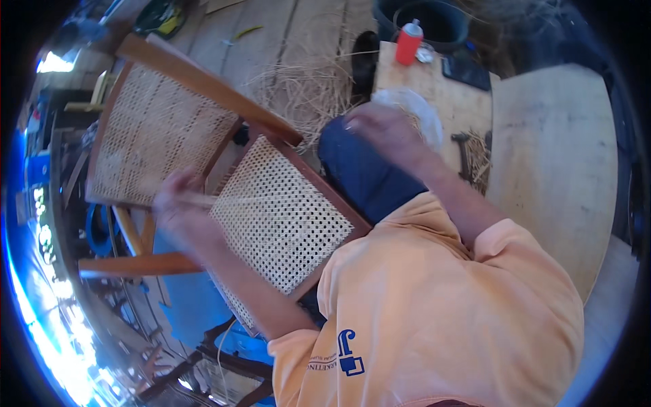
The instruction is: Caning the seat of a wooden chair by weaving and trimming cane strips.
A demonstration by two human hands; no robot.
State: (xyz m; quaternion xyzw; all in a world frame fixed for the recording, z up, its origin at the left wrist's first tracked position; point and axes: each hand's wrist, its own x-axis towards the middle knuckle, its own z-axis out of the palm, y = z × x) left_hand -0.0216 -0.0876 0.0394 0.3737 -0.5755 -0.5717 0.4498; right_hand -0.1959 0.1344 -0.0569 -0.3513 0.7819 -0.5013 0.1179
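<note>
A wooden chair lies tilted against my legs, with a woven cane seat [285, 217] in front of me and a woven cane backrest [159, 129] beyond it to the left. My left hand [186, 210], blurred by motion, is raised over the seat's left edge. Its fingers are closed on a pale cane strand [207, 199] that runs toward the weave. Over my right knee, my right hand [390, 132] is lifted with its fingers drawn together. Whatever they may hold is too small to make out.
On a wooden board at the right are a red bottle [408, 43], a dark flat object [466, 72], a clear plastic bag [428, 115] and a hammer [464, 152] beside cane scraps. Loose cane strands [305, 95] litter the floor. A dark bucket [441, 24] stands behind.
</note>
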